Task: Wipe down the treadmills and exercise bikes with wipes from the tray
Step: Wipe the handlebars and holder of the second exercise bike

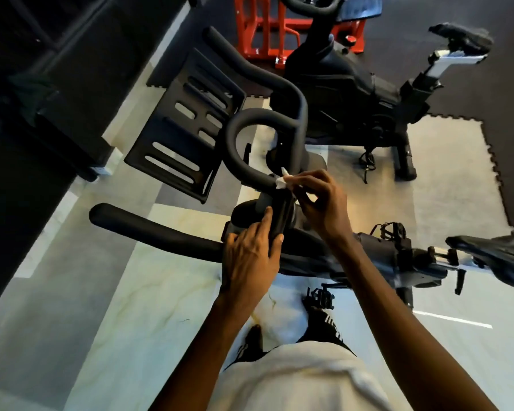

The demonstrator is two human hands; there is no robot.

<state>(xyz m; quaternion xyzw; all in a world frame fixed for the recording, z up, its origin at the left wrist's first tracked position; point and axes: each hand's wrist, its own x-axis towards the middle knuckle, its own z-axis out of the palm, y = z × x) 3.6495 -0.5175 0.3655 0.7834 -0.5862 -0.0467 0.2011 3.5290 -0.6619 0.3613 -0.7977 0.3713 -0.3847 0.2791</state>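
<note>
Bike (398, 253) nearest me lies crosswise in front of my white shirt (294, 381). Its long axis runs left to right, with the handlebars (161, 229) on my left and the saddle (499, 256) on my right. One pedal (321, 298) shows just above my shoe (324, 324).

My left hand (251, 256) rests on the middle of the handlebars, where the near bar meets the post. Its fingers lie almost straight along the post; I cannot tell whether the thumb hooks underneath. That near bar points off to my left.

Just beyond, my right hand (321, 203) pinches the wipe (283, 181) between thumb and fingertips, the other fingers curled. The wipe is a small crumpled white wad with no clear long axis, one corner sticking up away from me. It presses on the handlebar loop where the loop comes down to the post. Past it the far bar points away from me and to the left.

Left of the loop a slotted black tray (184, 137) tilts over the pale floor (101, 321). Farther back a second bike (353, 93) stands by the dark foam mats (511, 99), lined up the same way, saddle to the right. Behind it is a red metal frame (267, 28).
</note>
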